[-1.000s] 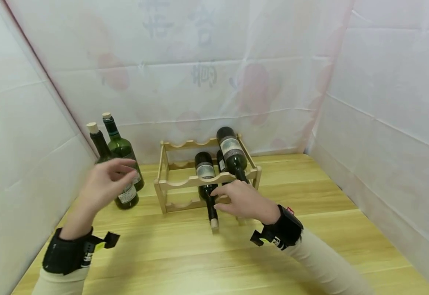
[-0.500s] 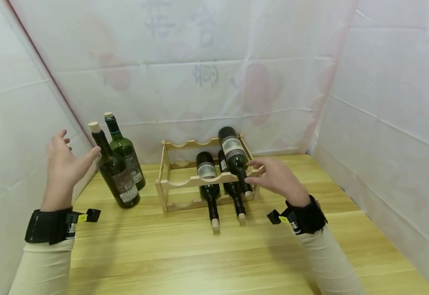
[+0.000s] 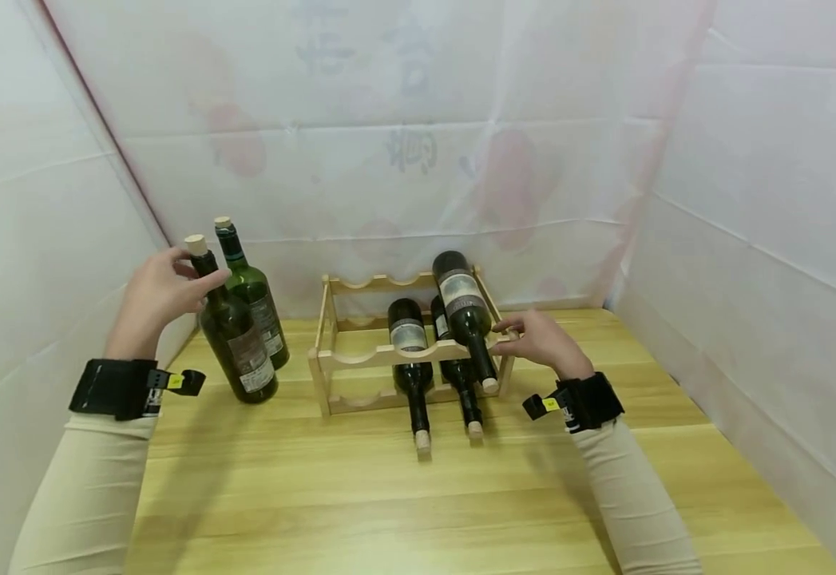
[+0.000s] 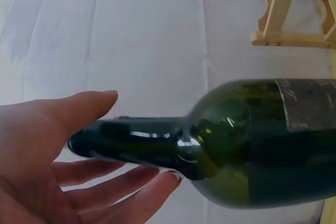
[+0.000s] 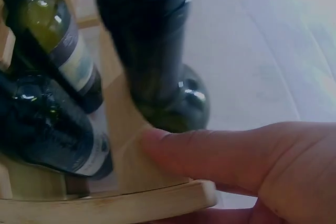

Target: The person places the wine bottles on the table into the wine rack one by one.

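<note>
My left hand (image 3: 155,297) is at the neck of the nearer of two upright green wine bottles (image 3: 234,339), thumb on one side, fingers on the other. In the left wrist view a gap shows between the thumb and the neck (image 4: 142,137). My right hand (image 3: 545,345) grips the front right corner of a wooden wine rack (image 3: 353,359), its thumb (image 5: 199,153) on the wood and its fingers partly hidden beneath. Beside that thumb a bottle (image 3: 463,297) lies in the upper right slot, neck forward. Two more bottles, one at the middle (image 3: 409,337), lie lower down.
Behind the nearer upright bottle stands the other corked bottle (image 3: 265,315), close to it. The wooden table (image 3: 389,511) reaches the white cloth walls (image 3: 360,184) at the back and sides. Lower bottle necks stick out past the rack's front.
My left hand has moved to the nearer upright bottle's neck from a spread pose left of it. The right hand has shifted from the middle bottle's neck, past the upper bottle, to the rack's corner.
</note>
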`<control>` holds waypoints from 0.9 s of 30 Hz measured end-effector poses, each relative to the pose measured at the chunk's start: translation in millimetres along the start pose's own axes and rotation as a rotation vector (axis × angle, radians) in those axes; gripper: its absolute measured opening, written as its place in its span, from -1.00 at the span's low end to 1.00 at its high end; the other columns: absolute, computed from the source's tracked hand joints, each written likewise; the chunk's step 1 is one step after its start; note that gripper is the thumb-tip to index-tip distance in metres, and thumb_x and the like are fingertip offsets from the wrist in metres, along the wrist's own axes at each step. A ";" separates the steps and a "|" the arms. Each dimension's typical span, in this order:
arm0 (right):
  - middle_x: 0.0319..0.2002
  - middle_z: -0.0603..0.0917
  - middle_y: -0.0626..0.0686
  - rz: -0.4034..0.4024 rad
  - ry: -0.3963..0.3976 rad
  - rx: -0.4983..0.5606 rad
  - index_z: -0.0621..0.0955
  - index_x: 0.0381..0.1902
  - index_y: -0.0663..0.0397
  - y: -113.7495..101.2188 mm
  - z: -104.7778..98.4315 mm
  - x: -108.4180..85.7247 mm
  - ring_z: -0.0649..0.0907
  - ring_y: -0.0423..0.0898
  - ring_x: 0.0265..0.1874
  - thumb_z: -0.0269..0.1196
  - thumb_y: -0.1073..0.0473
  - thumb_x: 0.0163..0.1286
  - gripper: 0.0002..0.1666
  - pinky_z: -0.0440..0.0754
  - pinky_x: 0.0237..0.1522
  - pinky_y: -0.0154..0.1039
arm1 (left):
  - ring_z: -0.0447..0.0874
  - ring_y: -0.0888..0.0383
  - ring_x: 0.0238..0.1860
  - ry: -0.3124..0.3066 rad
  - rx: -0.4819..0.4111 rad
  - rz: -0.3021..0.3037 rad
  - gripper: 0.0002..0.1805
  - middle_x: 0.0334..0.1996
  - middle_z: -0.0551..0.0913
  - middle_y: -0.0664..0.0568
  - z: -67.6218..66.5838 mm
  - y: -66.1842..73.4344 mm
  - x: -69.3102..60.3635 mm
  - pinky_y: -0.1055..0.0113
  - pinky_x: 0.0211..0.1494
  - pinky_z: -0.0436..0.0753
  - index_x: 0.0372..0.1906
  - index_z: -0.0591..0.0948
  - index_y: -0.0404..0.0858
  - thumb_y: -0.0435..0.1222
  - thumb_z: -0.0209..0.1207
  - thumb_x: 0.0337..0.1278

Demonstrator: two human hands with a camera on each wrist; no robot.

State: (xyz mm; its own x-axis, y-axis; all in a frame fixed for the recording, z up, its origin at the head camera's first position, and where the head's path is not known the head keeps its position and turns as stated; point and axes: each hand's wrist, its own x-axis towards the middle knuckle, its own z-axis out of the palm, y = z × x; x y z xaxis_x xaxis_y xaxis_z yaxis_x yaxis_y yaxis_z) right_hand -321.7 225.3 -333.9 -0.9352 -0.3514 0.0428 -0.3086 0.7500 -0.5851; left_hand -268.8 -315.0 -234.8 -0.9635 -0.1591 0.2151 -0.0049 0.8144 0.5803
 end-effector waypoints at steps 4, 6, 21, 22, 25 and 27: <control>0.14 0.70 0.28 -0.004 0.014 -0.019 0.73 0.12 0.15 3.6 2.4 4.7 0.67 0.25 0.12 0.43 0.06 0.38 -0.58 0.68 0.05 0.03 | 0.70 -0.03 -0.34 0.068 0.060 0.030 -0.08 -0.18 0.70 -0.30 1.8 6.7 6.5 0.17 -0.30 0.60 0.32 0.44 -0.39 0.31 0.22 0.23; 0.11 0.72 0.27 -0.012 0.020 -0.031 0.75 0.08 0.13 4.7 2.3 6.5 0.68 0.23 0.09 0.43 0.06 0.37 -0.60 0.69 0.02 0.02 | 0.67 -0.07 -0.34 0.097 0.082 0.041 -0.20 -0.31 0.70 -0.24 3.0 8.4 7.7 0.24 -0.37 0.53 0.21 0.50 -0.42 0.21 0.27 0.27; 0.08 0.74 0.26 -0.015 0.038 -0.041 0.76 0.05 0.12 9.1 0.6 5.8 0.70 0.23 0.06 0.45 0.08 0.35 -0.62 0.70 -0.02 0.01 | 0.51 0.04 -0.58 -0.076 0.168 0.107 -0.57 -0.61 0.55 -0.06 -3.6 37.6 3.4 0.21 -0.47 0.43 -0.25 0.53 -0.45 -0.10 0.31 0.31; 0.08 0.74 0.26 -0.014 0.036 -0.041 0.77 0.05 0.12 9.2 1.0 5.6 0.70 0.22 0.05 0.45 0.08 0.35 -0.63 0.70 -0.02 0.01 | 0.48 0.05 -0.59 -0.073 0.171 0.114 -0.58 -0.62 0.52 -0.06 -2.9 40.0 0.5 0.21 -0.48 0.41 -0.26 0.53 -0.45 -0.11 0.31 0.30; 0.09 0.73 0.27 -0.016 0.028 -0.040 0.76 0.06 0.13 9.3 1.6 5.0 0.69 0.23 0.07 0.44 0.10 0.36 -0.64 0.70 -0.01 0.01 | 0.46 0.04 -0.60 -0.042 0.179 0.163 -0.59 -0.58 0.56 -0.14 -1.5 49.2 -8.0 0.21 -0.50 0.39 -0.25 0.56 -0.47 -0.15 0.36 0.23; 0.11 0.73 0.27 -0.014 0.026 -0.040 0.75 0.08 0.13 9.0 1.4 4.6 0.69 0.23 0.08 0.43 0.10 0.37 -0.63 0.69 0.01 0.00 | 0.51 0.01 -0.57 -0.018 0.184 0.205 -0.61 -0.51 0.63 -0.22 -1.4 57.8 -13.6 0.21 -0.50 0.43 -0.26 0.59 -0.47 -0.17 0.39 0.18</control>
State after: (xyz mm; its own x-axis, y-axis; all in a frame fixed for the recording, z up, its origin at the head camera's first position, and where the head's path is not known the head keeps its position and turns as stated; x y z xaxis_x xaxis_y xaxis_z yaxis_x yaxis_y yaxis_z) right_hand -328.6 229.7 -340.0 -0.9350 -0.3472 0.0722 -0.3275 0.7670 -0.5518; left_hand -255.6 -266.6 -203.1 -0.9541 0.0286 0.2982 0.1441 0.9166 0.3729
